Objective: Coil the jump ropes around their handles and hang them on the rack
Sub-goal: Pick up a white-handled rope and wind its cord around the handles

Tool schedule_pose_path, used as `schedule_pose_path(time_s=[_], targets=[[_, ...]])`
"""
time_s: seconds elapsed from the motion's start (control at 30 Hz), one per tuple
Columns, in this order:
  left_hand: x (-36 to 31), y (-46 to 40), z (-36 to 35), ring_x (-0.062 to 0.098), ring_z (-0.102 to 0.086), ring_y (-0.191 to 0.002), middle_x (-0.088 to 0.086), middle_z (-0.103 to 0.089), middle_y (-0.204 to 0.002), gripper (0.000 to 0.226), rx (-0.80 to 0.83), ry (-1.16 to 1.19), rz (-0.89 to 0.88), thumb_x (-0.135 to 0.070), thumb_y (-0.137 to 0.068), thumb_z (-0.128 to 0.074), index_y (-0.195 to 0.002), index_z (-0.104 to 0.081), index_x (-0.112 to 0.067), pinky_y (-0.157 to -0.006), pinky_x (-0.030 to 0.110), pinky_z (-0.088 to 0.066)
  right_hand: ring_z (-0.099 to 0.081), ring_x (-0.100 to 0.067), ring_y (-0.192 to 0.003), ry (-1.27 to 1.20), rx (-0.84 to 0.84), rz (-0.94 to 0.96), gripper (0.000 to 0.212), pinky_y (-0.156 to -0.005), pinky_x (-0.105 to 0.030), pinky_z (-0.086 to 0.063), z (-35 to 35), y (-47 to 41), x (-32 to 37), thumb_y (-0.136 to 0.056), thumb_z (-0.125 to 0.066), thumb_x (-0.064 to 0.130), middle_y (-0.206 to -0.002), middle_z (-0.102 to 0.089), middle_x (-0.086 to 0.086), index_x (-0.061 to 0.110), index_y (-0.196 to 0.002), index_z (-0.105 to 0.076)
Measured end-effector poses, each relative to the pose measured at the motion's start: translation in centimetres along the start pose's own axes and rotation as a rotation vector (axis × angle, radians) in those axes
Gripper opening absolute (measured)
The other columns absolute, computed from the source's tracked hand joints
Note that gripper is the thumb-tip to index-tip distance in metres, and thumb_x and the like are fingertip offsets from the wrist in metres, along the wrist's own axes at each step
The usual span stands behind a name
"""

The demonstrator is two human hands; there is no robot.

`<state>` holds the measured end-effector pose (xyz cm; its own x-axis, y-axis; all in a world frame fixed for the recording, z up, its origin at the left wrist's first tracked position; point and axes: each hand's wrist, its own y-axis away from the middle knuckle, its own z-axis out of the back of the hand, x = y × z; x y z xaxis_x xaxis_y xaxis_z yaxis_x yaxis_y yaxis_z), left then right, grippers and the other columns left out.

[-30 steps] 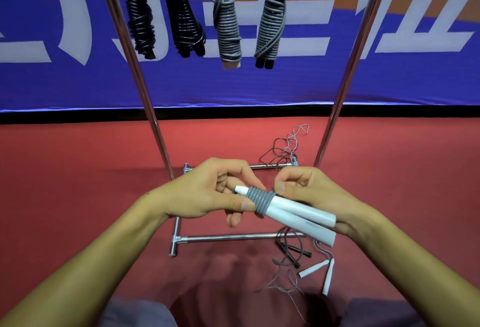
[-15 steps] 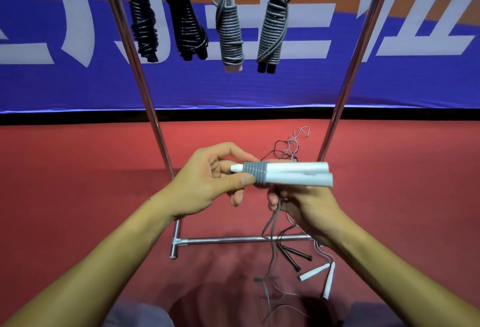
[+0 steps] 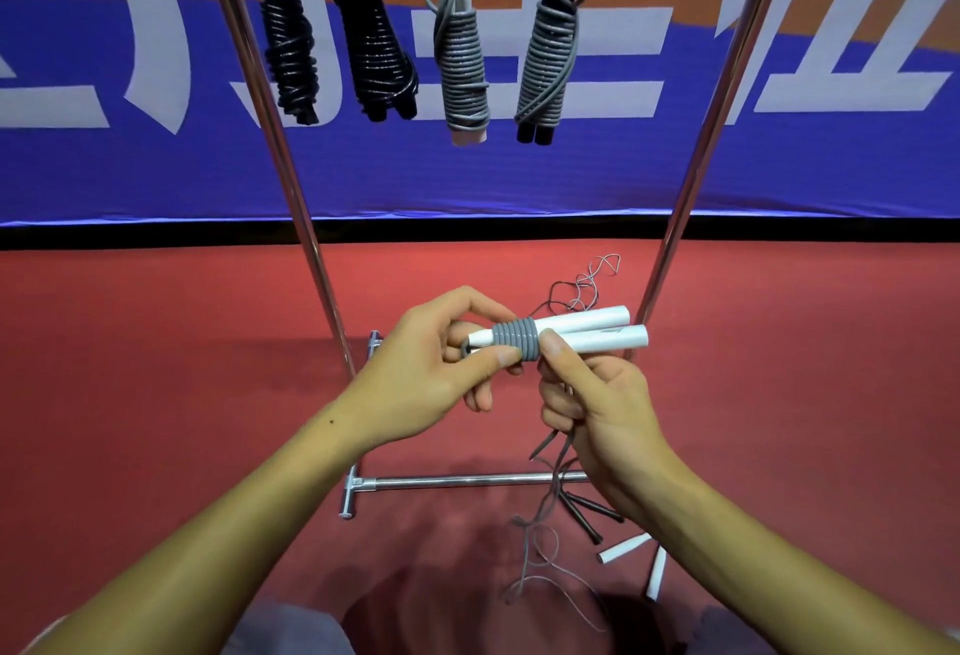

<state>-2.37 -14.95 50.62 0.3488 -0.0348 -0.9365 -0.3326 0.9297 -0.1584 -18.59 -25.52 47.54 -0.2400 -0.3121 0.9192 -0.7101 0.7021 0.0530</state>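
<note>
Two slim white plastic handles [image 3: 582, 332], light and rigid, gripped side by side in left hand [image 3: 441, 368] above red floor [image 3: 156, 368]. Soft grey cord [image 3: 514, 340], limp and springy, pinched by right hand [image 3: 597, 410]. Best held firmly over the coils.

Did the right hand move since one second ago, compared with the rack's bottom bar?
Yes. The right hand, then level with the white handles, now grips beneath them, nearer the rack's bottom bar.
</note>
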Motion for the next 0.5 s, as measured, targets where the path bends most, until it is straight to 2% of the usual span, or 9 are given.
schedule_pose_path(time_s=[0.1, 0.23, 0.3, 0.37, 0.5], targets=[[0.3, 0.1, -0.6, 0.032, -0.072, -0.06, 0.015, -0.075, -0.079, 0.033, -0.003, -0.059, -0.013, -0.006, -0.098, -0.072, -0.127, -0.064, -0.019, -0.067, 0.039, -0.061, -0.012, -0.017, -0.057, 0.011, -0.079, 0.001, 0.036, -0.05, -0.031, -0.012, -0.4, 0.3, -0.5, -0.096, -0.072, 0.028, -0.072, -0.015, -0.01, 0.021, -0.063, -0.059], [0.4, 0.3, -1.2, 0.028, -0.073, -0.062, 0.001, -0.074, -0.078, 0.049, 0.01, -0.085, -0.045, -0.008, -0.094, -0.078, -0.14, -0.067, -0.024, -0.069, 0.036, -0.062, -0.014, -0.013, -0.05, 0.04, -0.134, 0.019, 0.041, -0.045, -0.026, -0.015, -0.8, 0.8, -0.8, -0.098, -0.063, 0.032, -0.06, -0.019, -0.002, 0.018, -0.066, -0.043], [0.5, 0.4, -1.6, 0.025, -0.072, -0.061, -0.001, -0.076, -0.082, 0.051, 0.009, -0.099, -0.035, -0.011, -0.093, -0.08, -0.141, -0.068, -0.027, -0.069, 0.037, -0.063, -0.016, -0.012, -0.048, 0.056, -0.154, 0.009, 0.042, -0.044, -0.023, -0.019, -1.0, 0.8, -0.7, -0.102, -0.061, 0.031, -0.056, -0.022, 0.001, 0.019, -0.065, -0.044], [0.5, 0.5, -1.9, 0.023, -0.071, -0.06, 0.006, -0.078, -0.087, 0.049, -0.002, -0.098, -0.016, -0.014, -0.094, -0.08, -0.14, -0.069, -0.028, -0.068, 0.039, -0.063, -0.018, -0.012, -0.048, 0.107, -0.177, 0.002, 0.045, -0.043, -0.023, -0.022, -1.0, 0.8, -0.8, -0.103, -0.06, 0.032, -0.054, -0.025, 0.003, 0.021, -0.062, -0.046], [0.4, 0.4, -1.7, 0.021, -0.068, -0.059, 0.007, -0.078, -0.086, 0.043, -0.019, -0.084, 0.013, -0.011, -0.096, -0.077, -0.135, -0.071, -0.028, -0.065, 0.039, -0.062, -0.021, -0.012, -0.047, 0.178, -0.166, 0.0, 0.05, -0.044, -0.024, -0.023, -1.0, 0.7, -0.5, -0.101, -0.064, 0.034, -0.054, -0.031, 0.002, 0.025, -0.053, -0.052]])
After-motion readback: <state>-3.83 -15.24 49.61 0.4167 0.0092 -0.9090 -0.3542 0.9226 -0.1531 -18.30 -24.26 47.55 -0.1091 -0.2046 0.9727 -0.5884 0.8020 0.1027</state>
